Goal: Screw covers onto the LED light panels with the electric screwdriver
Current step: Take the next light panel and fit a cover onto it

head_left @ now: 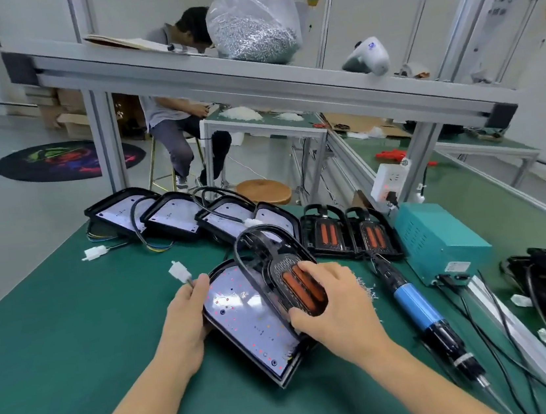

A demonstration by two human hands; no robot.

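At the centre of the frame the panel (250,316) lies tilted on the green table (72,317), its white LED face up. The cover (283,274), clear with two orange strips, is half on it: its lower end is down on the panel's right side and its arched top stands raised and skewed toward the upper right. The right hand (335,305) grips the cover, fingertips over the top of the orange strips and thumb curled against its near end. The left hand (185,317) braces the panel's left edge, fingers curled and pinching the lead just below the white plug (179,271).

The likely fault is misalignment: if the cover seats crooked, the screw holes may not line up, and a screw driven then could go in askew. The lead, held close to the rim, could get trapped under the cover. The tilted panel could also slide when pressed.

The screwdriver (418,309) lies untouched to the right, near the right hand, its cord running toward the teal box (441,241). Small loose screws (366,290) lie between hand and tool and could be swept aside. Open panels (169,216) with looped cables crowd the upper left; two covered units (350,235) sit behind, upper right of the cover.
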